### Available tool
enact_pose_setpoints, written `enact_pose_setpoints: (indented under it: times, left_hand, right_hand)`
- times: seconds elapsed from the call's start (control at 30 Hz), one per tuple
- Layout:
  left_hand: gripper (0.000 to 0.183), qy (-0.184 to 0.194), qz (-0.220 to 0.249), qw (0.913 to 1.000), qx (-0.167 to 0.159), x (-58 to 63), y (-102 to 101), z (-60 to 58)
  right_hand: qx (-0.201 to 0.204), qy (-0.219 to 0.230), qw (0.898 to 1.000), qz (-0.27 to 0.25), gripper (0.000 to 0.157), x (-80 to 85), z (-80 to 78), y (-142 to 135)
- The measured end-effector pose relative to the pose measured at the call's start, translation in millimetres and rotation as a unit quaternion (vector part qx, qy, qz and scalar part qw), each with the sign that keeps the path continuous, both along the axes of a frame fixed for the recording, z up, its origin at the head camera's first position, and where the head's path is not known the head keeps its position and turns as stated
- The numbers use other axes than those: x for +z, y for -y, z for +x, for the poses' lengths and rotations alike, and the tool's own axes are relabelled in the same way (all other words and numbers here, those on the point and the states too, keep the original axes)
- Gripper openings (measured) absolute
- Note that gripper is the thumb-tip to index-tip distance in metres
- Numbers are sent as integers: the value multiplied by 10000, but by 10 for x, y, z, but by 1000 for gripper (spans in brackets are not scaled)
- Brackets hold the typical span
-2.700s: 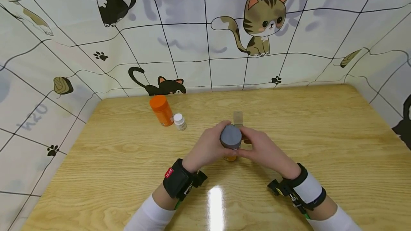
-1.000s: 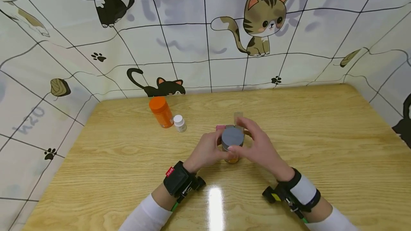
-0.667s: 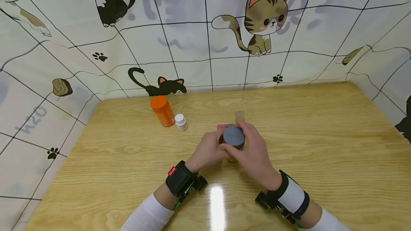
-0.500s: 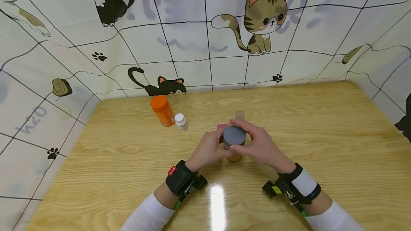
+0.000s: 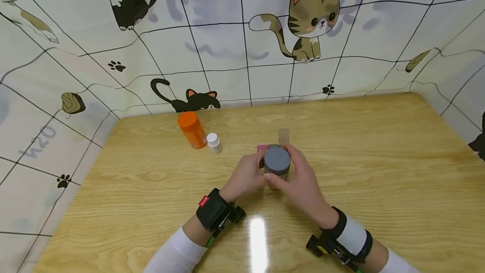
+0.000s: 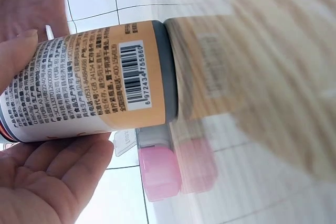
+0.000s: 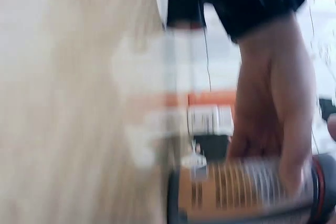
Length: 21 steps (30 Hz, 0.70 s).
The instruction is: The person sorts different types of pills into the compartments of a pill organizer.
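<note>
One orange bottle (image 5: 192, 130) stands beyond the left hand (image 5: 245, 176), which grips a jar (image 6: 86, 80), apparently anchoring it. The right hand (image 5: 303, 186) clasps the lid (image 5: 277, 160).

The head view looks forward and down; both wrist views share the bottle (image 6: 86, 82) close up.

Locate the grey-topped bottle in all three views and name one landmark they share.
Head: grey-topped bottle, just right of and below centre.
Left wrist: bottle sideways, mostly in the left half.
Right wrist: bottle sideways, at bottom right, blurred.
Shared landmark: left hand, respectively left of, below and above the bottle.
</note>
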<state>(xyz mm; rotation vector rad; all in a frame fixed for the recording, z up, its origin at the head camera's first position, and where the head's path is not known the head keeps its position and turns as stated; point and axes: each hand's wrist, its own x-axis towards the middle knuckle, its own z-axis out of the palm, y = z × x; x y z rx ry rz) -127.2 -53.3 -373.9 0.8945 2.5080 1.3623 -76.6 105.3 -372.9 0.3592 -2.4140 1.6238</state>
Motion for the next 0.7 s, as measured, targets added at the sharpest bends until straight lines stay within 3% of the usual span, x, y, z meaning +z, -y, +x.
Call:
enact_pose_setpoints:
  times: [0.2, 0.3, 0.37, 0.47, 0.6, 0.7]
  left_hand:
    - [45, 6, -111, 9999, 52, 7, -15, -6]
    - [49, 85, -28, 10000, 26, 17, -21, -7]
    - [50, 79, 29, 10000, 1, 21, -21, -8]
    - [47, 91, 148, 9998, -72, 20, -18, -11]
    - [46, 107, 109, 9999, -39, 13, -25, -4]
    - [47, 230, 122, 9997, -1, 7, -40, 4]
  right_hand:
    - [-374, -111, 9992, -104, 69, -17, 21, 102]
    - [-256, -266, 9993, -39, 64, -22, -45, 45]
    - [177, -227, 9995, -111, 61, -22, -116, -36]
    - [1252, -26, 9916, -312, 57, -19, -267, -200]
    - [2714, 234, 9614, -399, 59, -14, -488, -376]
    - [3509, 350, 9342, -547, 61, -14, -602, -444]
